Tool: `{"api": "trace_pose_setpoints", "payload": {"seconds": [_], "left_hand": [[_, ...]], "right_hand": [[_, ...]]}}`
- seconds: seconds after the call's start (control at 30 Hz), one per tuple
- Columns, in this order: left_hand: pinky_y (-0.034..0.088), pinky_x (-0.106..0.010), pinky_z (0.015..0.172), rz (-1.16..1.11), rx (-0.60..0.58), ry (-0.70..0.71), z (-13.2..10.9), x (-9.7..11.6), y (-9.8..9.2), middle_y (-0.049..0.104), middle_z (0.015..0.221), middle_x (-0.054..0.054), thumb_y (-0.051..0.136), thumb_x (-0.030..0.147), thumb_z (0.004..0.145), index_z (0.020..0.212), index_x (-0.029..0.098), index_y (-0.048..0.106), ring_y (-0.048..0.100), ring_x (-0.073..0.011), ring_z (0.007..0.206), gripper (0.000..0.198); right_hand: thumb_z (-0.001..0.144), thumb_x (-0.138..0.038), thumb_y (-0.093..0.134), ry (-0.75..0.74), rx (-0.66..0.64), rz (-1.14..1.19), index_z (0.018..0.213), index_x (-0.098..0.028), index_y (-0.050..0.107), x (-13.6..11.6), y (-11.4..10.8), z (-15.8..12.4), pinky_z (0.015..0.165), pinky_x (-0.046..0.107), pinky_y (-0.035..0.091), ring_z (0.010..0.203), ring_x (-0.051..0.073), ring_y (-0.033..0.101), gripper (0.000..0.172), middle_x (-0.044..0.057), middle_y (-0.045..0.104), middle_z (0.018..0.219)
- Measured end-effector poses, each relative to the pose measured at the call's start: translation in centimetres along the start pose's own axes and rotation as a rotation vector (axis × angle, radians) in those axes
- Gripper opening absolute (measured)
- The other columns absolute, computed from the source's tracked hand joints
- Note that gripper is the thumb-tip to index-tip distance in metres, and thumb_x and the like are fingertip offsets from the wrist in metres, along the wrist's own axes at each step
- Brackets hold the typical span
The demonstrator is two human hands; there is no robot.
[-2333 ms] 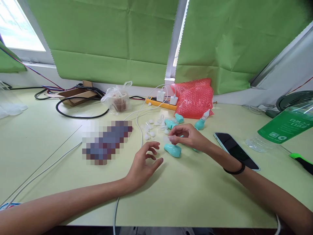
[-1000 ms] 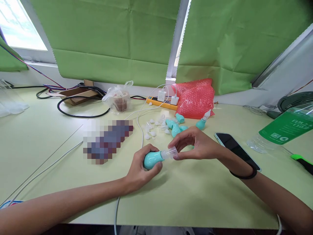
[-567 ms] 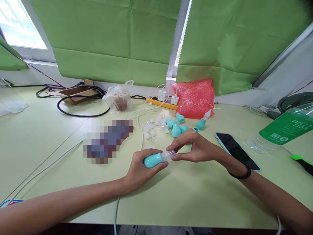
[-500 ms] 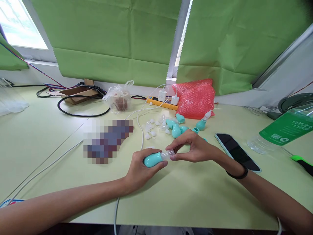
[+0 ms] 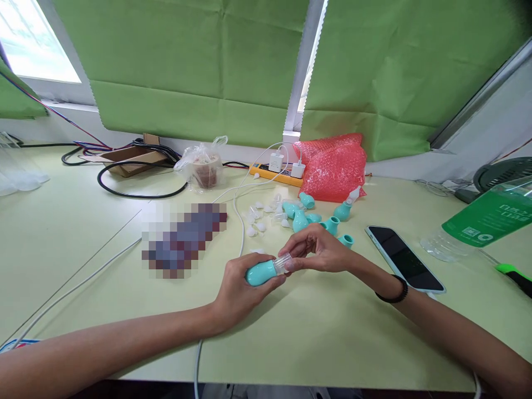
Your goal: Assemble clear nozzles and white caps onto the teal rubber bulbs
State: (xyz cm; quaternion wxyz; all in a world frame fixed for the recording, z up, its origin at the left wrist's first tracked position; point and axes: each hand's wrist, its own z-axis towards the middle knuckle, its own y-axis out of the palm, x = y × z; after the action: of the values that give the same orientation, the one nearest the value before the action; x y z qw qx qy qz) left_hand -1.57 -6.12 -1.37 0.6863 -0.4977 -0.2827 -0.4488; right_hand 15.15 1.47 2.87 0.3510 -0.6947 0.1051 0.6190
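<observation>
My left hand (image 5: pixel 239 291) is closed around a teal squeeze bulb (image 5: pixel 261 273), its neck turned to the right. A clear ribbed plastic tube (image 5: pixel 282 264) sits at the mouth of the bulb. Thumb and fingers of my right hand (image 5: pixel 318 250) pinch the tube's outer end. Beyond my right hand lie several more teal bulbs (image 5: pixel 300 220), and one teal bulb (image 5: pixel 342 210) there has a clear nozzle on it. Small white and clear plastic tips (image 5: pixel 260 226) are scattered to the left of those bulbs.
A phone (image 5: pixel 405 259) lies right of my right hand, with a green-labelled bottle (image 5: pixel 486 219) on its side beyond. At the back are a red bubble-wrap bag (image 5: pixel 332 169), an orange power strip (image 5: pixel 276 175) and a cardboard box (image 5: pixel 135 158). A white cable (image 5: pixel 238 210) crosses the table.
My right hand has shifted slightly left toward the bulb, and the clear tube's exposed part looks shorter. My left hand stays nearly still around the bulb.
</observation>
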Motion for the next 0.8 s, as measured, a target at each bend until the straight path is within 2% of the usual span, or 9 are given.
{"api": "trace_pose_setpoints", "payload": {"seconds": [0.13, 0.23, 0.4, 0.5, 0.57, 0.6, 0.67, 0.73, 0.8], "left_hand": [[0.045, -0.023, 0.059, -0.043, 0.024, -0.055, 0.3, 0.3, -0.1, 0.067, 0.074, -0.003, 0.063, 0.036, 0.065, 0.080, 0.015, 0.064, 0.060, -0.0149, 0.066, 0.025], [0.046, -0.022, 0.059, -0.067, 0.000, -0.066, 0.4, 0.4, -0.2, 0.067, 0.074, -0.003, 0.063, 0.036, 0.065, 0.081, 0.015, 0.064, 0.060, -0.0148, 0.064, 0.026], [0.047, -0.022, 0.063, -0.106, -0.065, 0.006, 0.2, 0.5, -0.3, 0.068, 0.080, -0.003, 0.064, 0.034, 0.065, 0.085, 0.016, 0.064, 0.061, -0.0153, 0.069, 0.027], [0.047, -0.023, 0.063, -0.095, -0.101, 0.062, 0.1, 0.5, -0.3, 0.068, 0.080, -0.004, 0.063, 0.033, 0.065, 0.082, 0.015, 0.065, 0.061, -0.0158, 0.068, 0.025], [0.046, -0.023, 0.062, -0.094, -0.128, 0.081, 0.0, 0.4, -0.3, 0.067, 0.078, -0.005, 0.062, 0.032, 0.067, 0.082, 0.015, 0.065, 0.060, -0.0156, 0.067, 0.023], [0.046, -0.024, 0.061, -0.096, -0.132, 0.079, 0.0, 0.4, -0.3, 0.067, 0.077, -0.005, 0.061, 0.032, 0.067, 0.081, 0.015, 0.065, 0.060, -0.0154, 0.066, 0.022], [0.047, -0.024, 0.062, -0.107, -0.121, 0.043, 0.0, 0.3, -0.4, 0.067, 0.078, -0.005, 0.060, 0.032, 0.068, 0.081, 0.014, 0.065, 0.060, -0.0159, 0.067, 0.022], [0.047, -0.024, 0.063, -0.130, -0.100, -0.023, 0.0, 0.3, -0.5, 0.067, 0.080, -0.005, 0.061, 0.032, 0.067, 0.081, 0.014, 0.065, 0.060, -0.0166, 0.070, 0.023], [0.047, -0.024, 0.063, -0.158, -0.087, -0.085, 0.1, 0.3, -0.6, 0.067, 0.080, -0.005, 0.062, 0.033, 0.065, 0.080, 0.014, 0.065, 0.060, -0.0167, 0.070, 0.024]], "right_hand": [[0.060, -0.031, 0.068, 0.015, 0.057, 0.093, 0.074, -0.012, 0.061, 0.5, 0.7, 0.2, 0.052, 0.022, 0.052, 0.061, 0.016, 0.065, 0.025, 0.005, 0.067, 0.064], [0.061, -0.034, 0.067, 0.037, 0.046, 0.066, 0.078, -0.012, 0.061, 0.2, 0.7, 0.0, 0.055, 0.023, 0.053, 0.061, 0.015, 0.065, 0.028, 0.005, 0.067, 0.065], [0.065, -0.037, 0.063, 0.010, -0.072, -0.263, 0.078, -0.014, 0.065, -2.4, -1.2, 0.7, 0.055, 0.022, 0.050, 0.061, 0.013, 0.062, 0.027, 0.004, 0.067, 0.067], [0.071, -0.038, 0.057, -0.098, 0.034, -0.438, 0.084, -0.015, 0.064, -3.2, -2.1, 3.1, 0.056, 0.021, 0.048, 0.064, 0.012, 0.061, 0.028, 0.004, 0.066, 0.072], [0.070, -0.036, 0.057, -0.134, 0.176, -0.651, 0.081, -0.014, 0.064, -2.5, -2.1, 5.3, 0.056, 0.022, 0.047, 0.066, 0.013, 0.059, 0.025, 0.004, 0.065, 0.072], [0.069, -0.034, 0.058, -0.130, 0.197, -0.755, 0.081, -0.014, 0.064, -1.8, -1.9, 6.3, 0.057, 0.024, 0.046, 0.067, 0.014, 0.059, 0.023, 0.005, 0.064, 0.071], [0.067, -0.028, 0.058, -0.085, 0.186, -0.939, 0.079, -0.015, 0.063, -0.1, -1.2, 8.1, 0.060, 0.027, 0.044, 0.071, 0.017, 0.058, 0.018, 0.006, 0.064, 0.075], [0.065, -0.020, 0.057, -0.064, 0.171, -0.982, 0.072, -0.016, 0.062, 1.2, -0.6, 9.1, 0.058, 0.028, 0.043, 0.070, 0.019, 0.057, 0.010, 0.007, 0.063, 0.073], [0.064, -0.014, 0.056, -0.067, 0.165, -0.983, 0.070, -0.016, 0.062, 1.7, -0.3, 9.3, 0.059, 0.028, 0.042, 0.071, 0.020, 0.056, 0.009, 0.006, 0.062, 0.071]]}}
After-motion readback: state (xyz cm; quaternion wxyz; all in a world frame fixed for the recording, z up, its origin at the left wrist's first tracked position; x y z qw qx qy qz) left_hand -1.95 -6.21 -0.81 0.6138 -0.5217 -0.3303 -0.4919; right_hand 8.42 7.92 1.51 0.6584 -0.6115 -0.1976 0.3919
